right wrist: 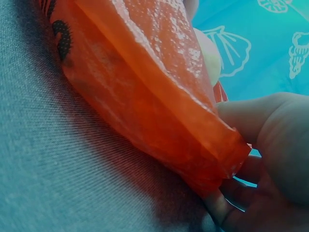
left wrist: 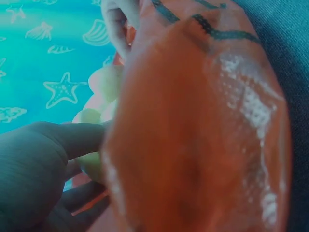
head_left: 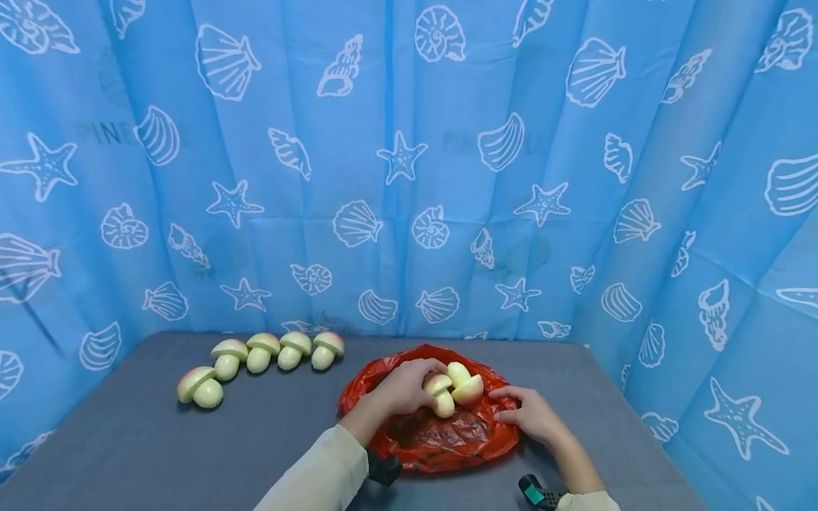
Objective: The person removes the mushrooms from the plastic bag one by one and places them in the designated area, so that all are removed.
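Note:
A red plastic bag (head_left: 443, 448) lies spread open on the grey table, with its mouth facing up. Several toy mushrooms, cream with a pinkish cap, are inside it; one mushroom (head_left: 468, 390) leans by the bag's far right side. My left hand (head_left: 401, 387) reaches over the left rim and grips another mushroom (head_left: 442, 402) between thumb and fingers. In the left wrist view the bag's near wall (left wrist: 193, 135) hides part of that grasp. On the right, my right hand (head_left: 532, 414) pinches the bag's edge, as the bag film (right wrist: 212, 145) between thumb and fingers shows.
Several more toy mushrooms (head_left: 261, 352) stand in a curved row at the table's back left. Behind the grey table (head_left: 172, 458) hangs a blue curtain (head_left: 397, 195) with white shell and starfish prints. A dark strap device (head_left: 539, 493) is on the right wrist.

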Motion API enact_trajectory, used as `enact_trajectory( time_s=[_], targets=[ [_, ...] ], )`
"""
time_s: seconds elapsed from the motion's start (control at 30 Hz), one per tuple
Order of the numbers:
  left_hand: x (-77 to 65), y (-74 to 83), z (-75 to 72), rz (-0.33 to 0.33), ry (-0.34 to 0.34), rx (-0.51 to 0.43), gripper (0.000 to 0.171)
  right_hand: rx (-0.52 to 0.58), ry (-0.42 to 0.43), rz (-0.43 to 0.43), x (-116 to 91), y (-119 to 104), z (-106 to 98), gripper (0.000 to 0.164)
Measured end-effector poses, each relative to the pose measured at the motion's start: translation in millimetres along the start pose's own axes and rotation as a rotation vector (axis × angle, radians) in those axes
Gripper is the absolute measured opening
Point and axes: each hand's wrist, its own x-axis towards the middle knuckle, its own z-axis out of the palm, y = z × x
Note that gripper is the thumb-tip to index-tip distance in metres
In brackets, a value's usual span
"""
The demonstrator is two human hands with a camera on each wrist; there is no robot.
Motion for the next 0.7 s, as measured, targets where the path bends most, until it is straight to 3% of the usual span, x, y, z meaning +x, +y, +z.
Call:
enact_trajectory(
  time_s=[0.23,0.7],
  targets=[
    [-9.8,0.0,-5.3,0.049,0.074,-0.017,0.051,-0.004,0.005,-0.022,0,0,0,0.03],
    [-31.2,-0.5,-32.0,0.088,0.326,-0.139,0.049,-0.022,-0.008,0.031,2,0,0,0.032]
  ],
)
